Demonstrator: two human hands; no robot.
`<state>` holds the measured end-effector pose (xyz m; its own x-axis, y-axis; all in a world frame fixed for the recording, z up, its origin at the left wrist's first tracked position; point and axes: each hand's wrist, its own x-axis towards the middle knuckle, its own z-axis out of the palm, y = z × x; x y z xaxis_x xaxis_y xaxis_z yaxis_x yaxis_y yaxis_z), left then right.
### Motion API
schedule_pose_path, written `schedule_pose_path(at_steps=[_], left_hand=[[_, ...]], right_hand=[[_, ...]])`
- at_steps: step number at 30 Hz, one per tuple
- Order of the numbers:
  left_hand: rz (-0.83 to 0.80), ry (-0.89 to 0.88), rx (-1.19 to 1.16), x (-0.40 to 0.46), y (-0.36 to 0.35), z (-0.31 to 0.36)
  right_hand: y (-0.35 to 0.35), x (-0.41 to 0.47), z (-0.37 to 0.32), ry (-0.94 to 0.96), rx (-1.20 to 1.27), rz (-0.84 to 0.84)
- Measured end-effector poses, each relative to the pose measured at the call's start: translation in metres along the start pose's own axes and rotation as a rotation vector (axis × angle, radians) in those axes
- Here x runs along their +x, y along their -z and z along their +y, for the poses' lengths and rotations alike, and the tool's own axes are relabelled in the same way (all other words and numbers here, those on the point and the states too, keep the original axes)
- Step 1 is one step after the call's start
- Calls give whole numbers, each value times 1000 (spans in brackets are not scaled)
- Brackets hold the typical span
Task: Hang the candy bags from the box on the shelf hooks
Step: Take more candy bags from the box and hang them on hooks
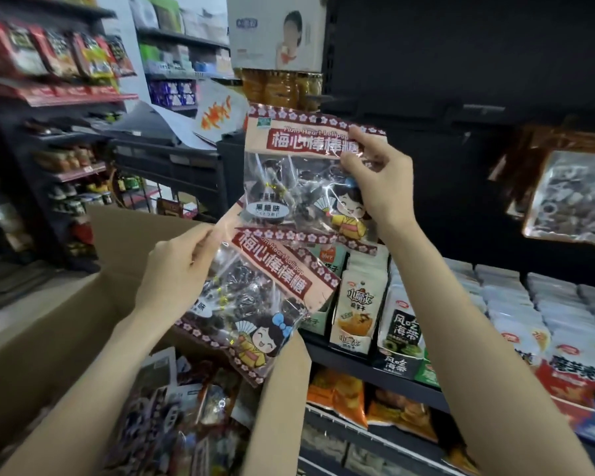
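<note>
The upper lollipop bag (310, 180) is held upright in front of the dark shelf back panel (461, 63), the right hand (380, 182) pinching its right edge just under the printed header, thumb on the front face and fingers curled over the top. A second lollipop bag (255, 304) hangs tilted just below it, overlapping its lower edge, gripped at its upper left corner by the left hand (176, 269), fingers curled round the film. Both bags sit above the open cardboard box (66, 321), where more packets lie.

To hang the upper bag well, I judge it best to keep the header flat and level, find the hang hole in the top band, and slide it straight onto a hook. I cannot make out a free hook clearly; a dark rail (483, 108) runs across the panel above the right hand. The lower bag should be held clear so the two do not snag.

To the right, an already hung clear bag (571, 197) limits sideways room. Below, standing snack packets (354, 310) fill the shelf. The box flap (282, 389) rises close beneath the lower bag.
</note>
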<state>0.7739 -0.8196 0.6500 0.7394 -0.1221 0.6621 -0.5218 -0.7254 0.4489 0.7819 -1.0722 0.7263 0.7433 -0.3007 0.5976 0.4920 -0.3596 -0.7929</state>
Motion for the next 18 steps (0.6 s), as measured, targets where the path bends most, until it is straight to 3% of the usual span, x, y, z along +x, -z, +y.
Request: schedule_pose_path(at_steps=[12,18], left_hand=[[26,-46,8,-8,3,-10],[65,8,39,-17,12,-17]], right_hand=[[12,9,4,-127,-6,11],[6,9,2,-64,10,-17]])
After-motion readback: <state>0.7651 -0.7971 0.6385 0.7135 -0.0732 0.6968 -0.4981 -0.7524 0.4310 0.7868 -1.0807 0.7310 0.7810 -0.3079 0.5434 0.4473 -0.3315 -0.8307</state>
